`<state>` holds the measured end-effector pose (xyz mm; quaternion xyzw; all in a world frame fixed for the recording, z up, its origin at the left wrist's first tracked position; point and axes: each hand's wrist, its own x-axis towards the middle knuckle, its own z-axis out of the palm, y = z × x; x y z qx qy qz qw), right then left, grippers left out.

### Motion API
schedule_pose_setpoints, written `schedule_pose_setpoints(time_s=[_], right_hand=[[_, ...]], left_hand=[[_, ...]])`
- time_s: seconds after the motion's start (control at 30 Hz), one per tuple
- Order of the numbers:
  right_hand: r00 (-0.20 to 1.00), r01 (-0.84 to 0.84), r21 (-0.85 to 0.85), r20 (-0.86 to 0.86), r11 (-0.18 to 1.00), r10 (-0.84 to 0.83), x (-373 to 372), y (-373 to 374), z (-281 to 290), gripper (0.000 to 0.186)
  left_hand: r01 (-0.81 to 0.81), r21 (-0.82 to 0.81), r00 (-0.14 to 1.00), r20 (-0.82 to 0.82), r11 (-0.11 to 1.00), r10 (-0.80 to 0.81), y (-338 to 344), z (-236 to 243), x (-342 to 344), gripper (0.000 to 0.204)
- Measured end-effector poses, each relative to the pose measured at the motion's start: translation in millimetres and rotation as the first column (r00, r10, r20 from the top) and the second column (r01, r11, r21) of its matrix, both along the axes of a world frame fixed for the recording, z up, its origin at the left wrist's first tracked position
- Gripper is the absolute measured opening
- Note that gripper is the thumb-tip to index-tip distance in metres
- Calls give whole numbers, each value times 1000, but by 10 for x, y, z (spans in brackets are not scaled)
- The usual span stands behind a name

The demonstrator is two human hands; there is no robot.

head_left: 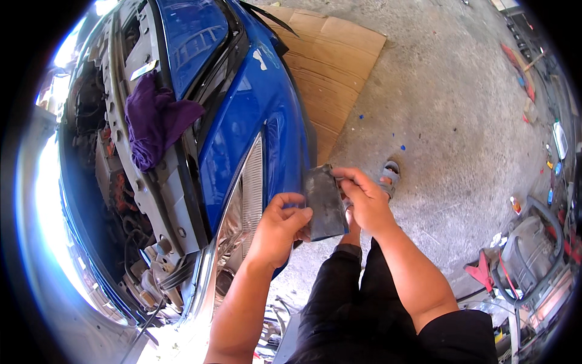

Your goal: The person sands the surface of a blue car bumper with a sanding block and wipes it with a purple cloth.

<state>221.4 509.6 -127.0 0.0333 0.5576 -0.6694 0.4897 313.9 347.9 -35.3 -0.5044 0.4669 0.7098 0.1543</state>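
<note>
Between my hands, in front of the car's front corner, is a dark grey rectangular sheet (326,203) that looks like worn sandpaper. My left hand (280,223) is closed on its left edge, thumb and curled fingers together. At the upper right corner my right hand (365,200) pinches it between thumb and fingers. Just left of the sheet are a clear headlight (250,182) and the blue front fender (242,121). The fender carries a pale scraped patch (259,59) farther back. What lies under the sheet is hidden.
On the edge of the open engine bay (115,176) lies a purple cloth (154,121). Flattened cardboard (333,67) covers concrete floor (436,121) beside the car. A grey machine with a curved handle (527,249) and red clamp-like piece (481,273) stand at right. My sandalled foot (390,173) is below.
</note>
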Motion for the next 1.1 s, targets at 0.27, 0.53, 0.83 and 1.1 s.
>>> schedule_pose_setpoints(time_s=[0.27,0.53,0.83,1.1], right_hand=[[423,-292,-69,-904,954,64,-135,3,425,29],[819,-413,-37,-453,910,353,-329,-65,326,21],[715,-682,-230,-412,695,565,-1032,240,-468,22],[374,-643,110,-819,758,435,-1680,-55,-946,13]], left_hand=[[-121,132,993,11,984,120,-5,24,-36,23],[-2,-380,955,-274,925,-111,288,-73,109,22],[-154,-272,964,-252,950,84,820,-800,-207,6],[9,-997,986,-5,82,-166,687,-811,-311,12]])
